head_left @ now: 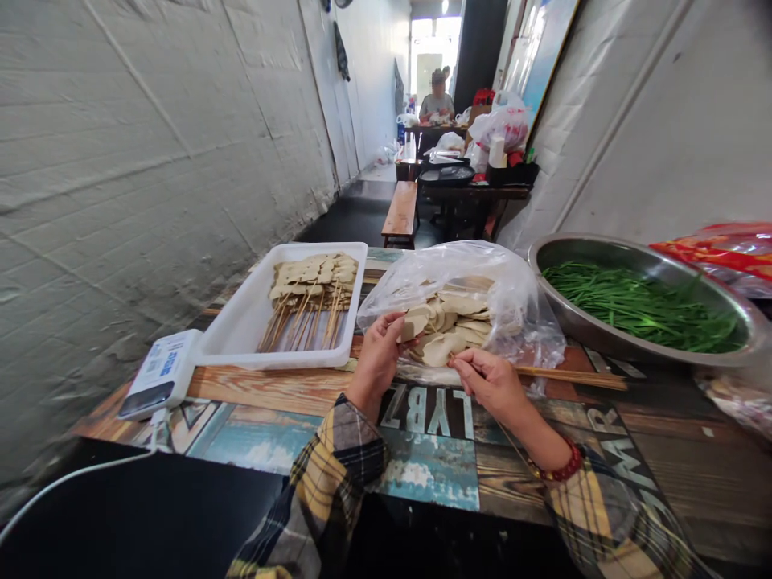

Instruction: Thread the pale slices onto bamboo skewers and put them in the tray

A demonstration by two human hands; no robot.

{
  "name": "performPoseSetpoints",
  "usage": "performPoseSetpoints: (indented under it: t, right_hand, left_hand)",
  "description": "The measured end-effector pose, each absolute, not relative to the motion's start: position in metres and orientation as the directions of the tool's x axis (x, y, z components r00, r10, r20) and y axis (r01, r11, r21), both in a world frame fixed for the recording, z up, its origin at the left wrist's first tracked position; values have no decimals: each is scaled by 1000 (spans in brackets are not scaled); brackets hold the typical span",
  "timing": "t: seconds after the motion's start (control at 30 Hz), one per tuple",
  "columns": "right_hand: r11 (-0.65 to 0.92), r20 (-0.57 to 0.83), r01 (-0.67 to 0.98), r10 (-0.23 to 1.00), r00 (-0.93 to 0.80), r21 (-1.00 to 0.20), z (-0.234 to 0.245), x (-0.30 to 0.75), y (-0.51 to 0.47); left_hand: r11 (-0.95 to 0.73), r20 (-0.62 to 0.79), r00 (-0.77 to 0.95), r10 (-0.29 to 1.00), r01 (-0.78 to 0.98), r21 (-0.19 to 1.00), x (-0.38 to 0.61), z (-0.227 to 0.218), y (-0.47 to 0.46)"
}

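A: Taking noon as straight ahead of your hands, what do you have in your left hand (381, 354)?

B: Your thumb and fingers are closed on a pale flat slice (413, 326), held at the near-left part of the clear plastic bag (522, 281). That bag lies at twelve o'clock, with more slices (464, 307) in it.

A: And your right hand (491, 386)?

B: Your fingertips there are pinched around a thin skewer (512, 441), which runs back beneath your hand toward five o'clock. Another slice (441, 349) sits right by its tip; your fingers crowd the view, so I cannot tell whether it is pierced.

A: What else is around you?

B: At ten o'clock, your white tray (235, 330) holds skewered slices (317, 277), sticks pointing your way. A bundle of skewers (579, 378) lies at three o'clock. At two, you have a metal basin (555, 251) of green stalks (639, 301).
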State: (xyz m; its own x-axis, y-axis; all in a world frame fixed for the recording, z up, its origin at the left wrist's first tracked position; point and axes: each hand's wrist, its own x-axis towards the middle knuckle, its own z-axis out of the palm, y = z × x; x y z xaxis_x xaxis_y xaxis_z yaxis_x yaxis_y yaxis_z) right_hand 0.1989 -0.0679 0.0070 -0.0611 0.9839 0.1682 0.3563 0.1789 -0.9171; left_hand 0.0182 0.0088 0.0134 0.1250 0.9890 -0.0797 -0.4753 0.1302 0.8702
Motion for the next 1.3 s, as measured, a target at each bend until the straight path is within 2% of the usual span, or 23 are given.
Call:
performPoseSetpoints:
  t: [0.2,0.5,0.8,1.3]
  right_hand:
    - [173,132,401,983,-127,-900,13,195,-71]
    - [297,222,508,954,-203,-809,9,196,-71]
    - [366,288,529,930,-227,-766,11,195,-72]
    - [369,292,563,930,-225,-739,8,196,-70]
  left_hand:
    - [101,-69,88,994,-439,893,19,12,9]
    - [-29,15,-49,999,-305,952,14,3,15]
    - [-125,100,-135,986,-199,972,12,4,17]
    - [-112,87,-114,990,-241,964,14,9,14]
